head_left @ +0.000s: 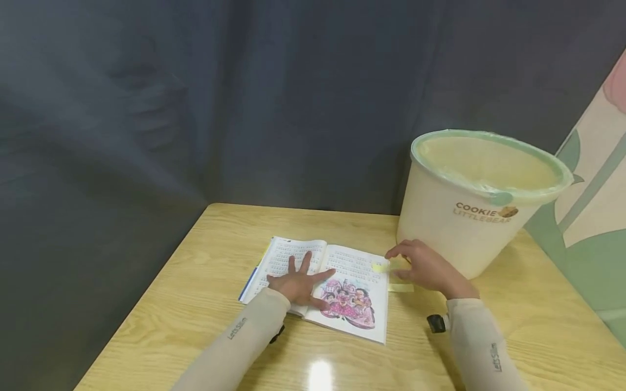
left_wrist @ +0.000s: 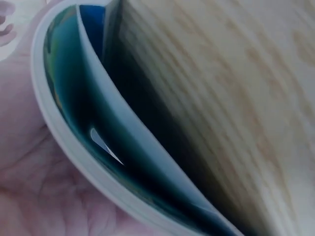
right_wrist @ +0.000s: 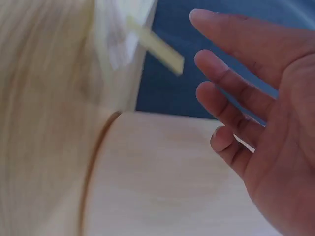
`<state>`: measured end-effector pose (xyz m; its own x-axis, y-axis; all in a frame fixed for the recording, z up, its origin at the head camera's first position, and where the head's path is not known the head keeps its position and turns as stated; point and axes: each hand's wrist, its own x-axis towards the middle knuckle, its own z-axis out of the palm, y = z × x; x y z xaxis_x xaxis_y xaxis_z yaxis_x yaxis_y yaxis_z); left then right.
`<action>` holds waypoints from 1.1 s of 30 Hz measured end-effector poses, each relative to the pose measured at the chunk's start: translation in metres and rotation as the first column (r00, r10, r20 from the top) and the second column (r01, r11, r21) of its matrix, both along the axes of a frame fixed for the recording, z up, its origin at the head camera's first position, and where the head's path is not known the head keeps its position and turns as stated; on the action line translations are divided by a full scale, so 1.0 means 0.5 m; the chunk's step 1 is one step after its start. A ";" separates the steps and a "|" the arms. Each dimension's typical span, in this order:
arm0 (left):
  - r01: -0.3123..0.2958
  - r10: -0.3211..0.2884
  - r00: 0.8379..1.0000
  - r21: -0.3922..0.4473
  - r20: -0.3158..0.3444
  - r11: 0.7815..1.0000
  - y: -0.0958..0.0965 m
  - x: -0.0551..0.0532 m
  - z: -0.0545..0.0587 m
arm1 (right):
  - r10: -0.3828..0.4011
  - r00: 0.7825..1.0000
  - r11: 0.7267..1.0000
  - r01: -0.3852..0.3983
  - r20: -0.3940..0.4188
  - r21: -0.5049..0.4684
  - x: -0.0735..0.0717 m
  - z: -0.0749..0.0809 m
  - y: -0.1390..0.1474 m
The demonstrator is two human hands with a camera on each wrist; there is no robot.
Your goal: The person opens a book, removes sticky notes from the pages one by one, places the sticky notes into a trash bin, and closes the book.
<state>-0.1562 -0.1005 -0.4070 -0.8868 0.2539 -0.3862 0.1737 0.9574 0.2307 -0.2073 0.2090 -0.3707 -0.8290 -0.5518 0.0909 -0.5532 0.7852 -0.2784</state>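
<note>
An open book lies on the table, with printed text on both pages and a pink drawing low on the right page. My left hand is spread flat over the middle of it, fingers splayed across both pages. In the left wrist view the palm rests against the book's curved edge. My right hand hovers at the book's right edge, beside yellow sticky tabs. The right wrist view shows its fingers loosely bent, apart from a yellow tab that sticks out from the page.
A cream bin with a green rim and a plastic liner stands on the table just behind my right hand. The wooden table ends at a dark curtain at the back and left. A painted wall is at the right.
</note>
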 end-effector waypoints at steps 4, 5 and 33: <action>0.001 -0.001 1.000 -0.005 0.002 1.000 -0.006 0.000 0.004 | 0.002 1.000 1.000 -0.002 -0.020 0.026 -0.007 -0.012 0.005; 0.000 0.000 1.000 -0.007 0.004 1.000 -0.007 0.000 0.005 | 0.002 1.000 1.000 -0.001 -0.023 0.028 -0.010 -0.014 0.005; 0.032 -0.030 0.999 -0.056 0.022 0.998 0.003 -0.010 -0.009 | -0.144 0.989 0.988 0.143 0.024 0.053 -0.023 -0.057 0.002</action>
